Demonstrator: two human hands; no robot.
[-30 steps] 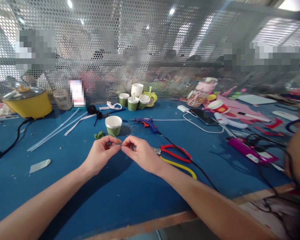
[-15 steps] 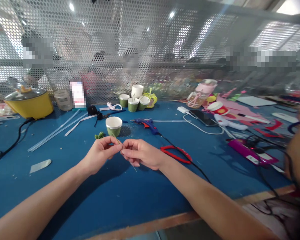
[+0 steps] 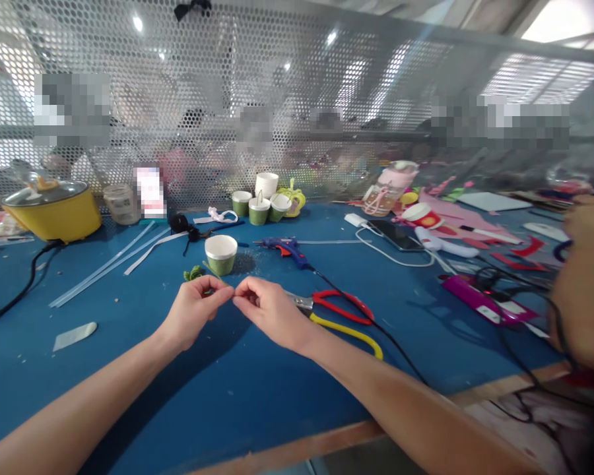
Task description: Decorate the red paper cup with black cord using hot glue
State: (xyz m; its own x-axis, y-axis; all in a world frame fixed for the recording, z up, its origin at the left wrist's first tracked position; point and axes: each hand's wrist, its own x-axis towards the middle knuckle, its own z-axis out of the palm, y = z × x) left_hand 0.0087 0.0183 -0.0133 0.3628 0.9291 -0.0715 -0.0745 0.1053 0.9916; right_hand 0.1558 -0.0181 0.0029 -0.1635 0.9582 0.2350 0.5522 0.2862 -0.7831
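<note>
My left hand point(image 3: 193, 313) is closed in a pinch on a thin green yarn strand point(image 3: 212, 269), part of which shows above its fingers. My right hand point(image 3: 272, 313) is also pinched, its fingertips meeting those of the left. The strand's end between the fingertips is hardly visible. Just beyond the hands stands a small paper cup point(image 3: 221, 254), white at the rim and green around its lower part. Left of the cup lies a small bundle of green yarn point(image 3: 193, 272). Scissors point(image 3: 304, 302) with one red and one yellow handle lie by my right wrist, partly covered.
Behind the cup lie a blue glue gun point(image 3: 290, 251) with a cord, black yarn point(image 3: 181, 224) and several small cups point(image 3: 260, 210). A yellow pot point(image 3: 54, 211) stands left. On the right are a phone point(image 3: 395, 235), a purple power strip point(image 3: 485, 300) and another person's arm point(image 3: 581, 284).
My right hand has turned slightly and its fingers have closed up, with the strand's tail below it gone from sight. More of the scissors shows. The view has shifted a little.
</note>
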